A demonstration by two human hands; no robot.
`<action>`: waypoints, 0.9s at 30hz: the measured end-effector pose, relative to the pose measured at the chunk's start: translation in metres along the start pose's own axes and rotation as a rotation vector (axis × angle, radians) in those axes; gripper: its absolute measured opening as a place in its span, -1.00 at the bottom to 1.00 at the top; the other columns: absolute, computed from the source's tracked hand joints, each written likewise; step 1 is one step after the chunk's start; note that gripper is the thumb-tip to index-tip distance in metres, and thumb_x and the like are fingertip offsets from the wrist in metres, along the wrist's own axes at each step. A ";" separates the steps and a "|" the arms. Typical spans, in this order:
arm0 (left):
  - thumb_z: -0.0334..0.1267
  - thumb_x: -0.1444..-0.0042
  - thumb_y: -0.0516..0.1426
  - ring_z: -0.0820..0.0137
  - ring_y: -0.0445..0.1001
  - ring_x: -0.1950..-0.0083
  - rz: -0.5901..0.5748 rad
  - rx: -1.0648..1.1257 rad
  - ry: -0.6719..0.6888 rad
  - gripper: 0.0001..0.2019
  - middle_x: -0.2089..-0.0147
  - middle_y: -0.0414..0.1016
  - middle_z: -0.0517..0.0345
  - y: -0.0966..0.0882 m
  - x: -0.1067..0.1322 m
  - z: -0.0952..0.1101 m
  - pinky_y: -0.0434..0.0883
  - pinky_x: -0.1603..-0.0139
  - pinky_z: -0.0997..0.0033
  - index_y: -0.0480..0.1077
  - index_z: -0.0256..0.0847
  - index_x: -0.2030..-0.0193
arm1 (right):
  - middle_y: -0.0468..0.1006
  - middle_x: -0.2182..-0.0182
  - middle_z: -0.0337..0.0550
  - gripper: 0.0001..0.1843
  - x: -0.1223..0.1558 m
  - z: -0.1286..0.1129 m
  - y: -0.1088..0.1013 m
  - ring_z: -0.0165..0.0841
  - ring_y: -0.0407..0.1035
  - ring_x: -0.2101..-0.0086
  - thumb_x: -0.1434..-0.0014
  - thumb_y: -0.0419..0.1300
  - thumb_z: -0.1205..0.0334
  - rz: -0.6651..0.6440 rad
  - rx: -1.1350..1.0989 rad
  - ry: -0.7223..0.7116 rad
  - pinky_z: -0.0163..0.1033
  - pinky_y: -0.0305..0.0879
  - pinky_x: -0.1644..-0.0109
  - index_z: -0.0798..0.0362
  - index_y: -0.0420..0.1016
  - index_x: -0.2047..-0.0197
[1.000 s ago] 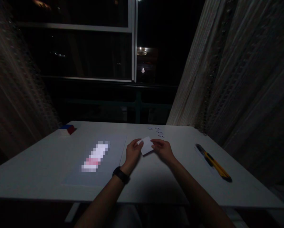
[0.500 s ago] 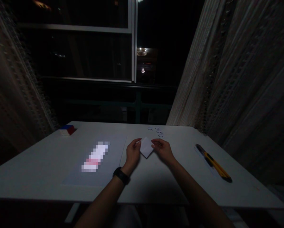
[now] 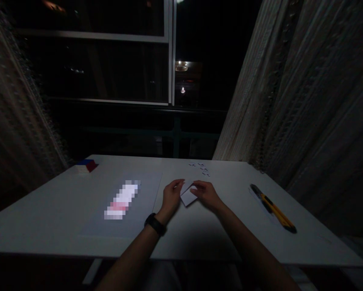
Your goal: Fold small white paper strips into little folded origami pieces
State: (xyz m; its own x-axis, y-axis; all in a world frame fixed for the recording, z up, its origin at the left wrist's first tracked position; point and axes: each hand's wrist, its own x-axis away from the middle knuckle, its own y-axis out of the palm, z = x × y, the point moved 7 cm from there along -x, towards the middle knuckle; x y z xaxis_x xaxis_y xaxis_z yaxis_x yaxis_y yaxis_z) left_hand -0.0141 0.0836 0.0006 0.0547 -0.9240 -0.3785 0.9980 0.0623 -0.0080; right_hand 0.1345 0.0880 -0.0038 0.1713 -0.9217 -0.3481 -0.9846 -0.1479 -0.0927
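Observation:
A small folded piece of white paper is held between both hands over the middle of the white table. My left hand, with a dark watch on its wrist, pinches the paper's left corner. My right hand grips the right side, its fingers bent over the upper edge. A flap or fold line runs slantwise across the upper part of the paper. The fingertips partly cover it.
Left of my hands, a large white sheet lies under a bright blurred patch. A coloured cube sits at the far left. Several small paper pieces lie behind my hands. A yellow and black utility knife rests at right.
The paper was a flat diamond; now a flap at its upper part stands lifted or folded over. My right hand has moved slightly left over it, and both hands sit a little lower.

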 end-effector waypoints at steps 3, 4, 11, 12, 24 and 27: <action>-0.10 0.05 0.14 0.34 0.44 0.31 -0.021 -0.007 -0.048 -0.66 0.27 0.52 -0.04 0.003 0.004 0.006 0.33 0.31 0.42 0.47 -0.33 0.22 | 0.54 0.25 -0.09 -0.64 0.000 -0.002 0.001 -0.24 0.41 0.25 0.12 0.27 0.17 0.002 0.001 -0.024 -0.11 0.32 0.14 0.11 0.51 0.20; -0.09 0.07 0.16 0.38 0.42 0.38 -0.038 0.001 -0.075 -0.61 0.30 0.51 -0.03 0.005 0.005 0.007 0.32 0.37 0.44 0.45 -0.34 0.16 | 0.54 0.22 -0.08 -0.61 0.000 -0.002 0.000 -0.23 0.41 0.24 0.11 0.26 0.16 0.008 -0.001 -0.022 -0.09 0.32 0.13 0.11 0.49 0.16; -0.03 0.02 0.09 0.43 0.30 0.49 0.014 -0.102 0.002 -0.66 0.53 0.42 0.12 -0.002 0.006 0.013 0.20 0.50 0.50 0.47 -0.31 0.43 | 0.51 0.17 -0.04 -0.56 -0.001 -0.001 -0.003 -0.21 0.40 0.20 0.11 0.25 0.17 0.045 -0.013 -0.008 -0.03 0.30 0.09 0.09 0.47 0.11; -0.01 -0.01 0.06 0.45 0.27 0.51 0.025 -0.122 0.010 -0.64 0.57 0.37 0.15 -0.004 0.006 0.013 0.17 0.53 0.51 0.43 -0.31 0.51 | 0.51 0.17 -0.04 -0.55 -0.001 -0.001 -0.003 -0.22 0.40 0.20 0.13 0.27 0.18 0.046 -0.027 -0.003 -0.04 0.30 0.09 0.09 0.46 0.11; 0.04 -0.04 0.01 0.50 0.19 0.55 0.016 -0.054 0.005 -0.58 0.63 0.22 0.24 -0.002 0.005 0.011 0.11 0.56 0.54 0.29 -0.28 0.61 | 0.51 0.35 -0.13 -0.52 0.001 -0.002 -0.006 -0.26 0.42 0.29 0.19 0.31 0.21 0.078 -0.085 0.041 -0.20 0.35 0.24 0.04 0.40 0.13; 0.01 -0.01 0.06 0.47 0.24 0.52 -0.011 -0.029 -0.001 -0.63 0.59 0.31 0.20 0.000 0.005 0.009 0.14 0.54 0.55 0.39 -0.30 0.52 | 0.51 0.38 -0.15 -0.53 0.000 0.000 -0.008 -0.27 0.42 0.31 0.18 0.29 0.21 0.105 -0.090 0.044 -0.21 0.35 0.27 0.03 0.39 0.11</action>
State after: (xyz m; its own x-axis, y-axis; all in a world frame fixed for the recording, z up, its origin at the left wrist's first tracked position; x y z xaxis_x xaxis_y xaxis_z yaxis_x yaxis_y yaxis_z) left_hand -0.0133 0.0758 0.0074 0.0434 -0.9252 -0.3769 0.9973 0.0625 -0.0387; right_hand 0.1423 0.0890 -0.0035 0.0677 -0.9483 -0.3100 -0.9964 -0.0799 0.0270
